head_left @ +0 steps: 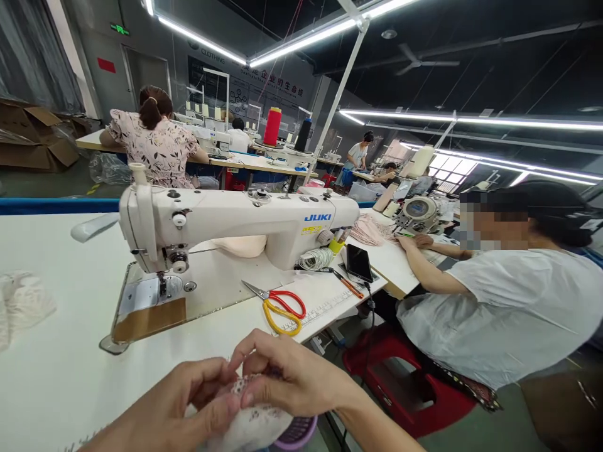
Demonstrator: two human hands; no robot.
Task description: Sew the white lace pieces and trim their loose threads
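Note:
At the table's front edge, my left hand [202, 395] and my right hand [277, 376] come together on a piece of white fabric [257, 424] with a small dark print. Both hands are closed, pinching the cloth between thumbs and fingers; part of it is hidden behind them. Just beyond my right hand lie scissors [282, 309] with one red and one yellow handle. A white sewing machine [235, 216] stands behind them, its needle and presser foot [162, 285] to the left above the metal plate.
Pale fabric [23, 304] lies at the left of the white table [70, 364]. A phone [358, 262], a screwdriver-like tool [347, 284] and a coiled white cord [315, 258] lie on the right. A co-worker [518, 301] sits close on the right. Below is a purple basket [299, 433].

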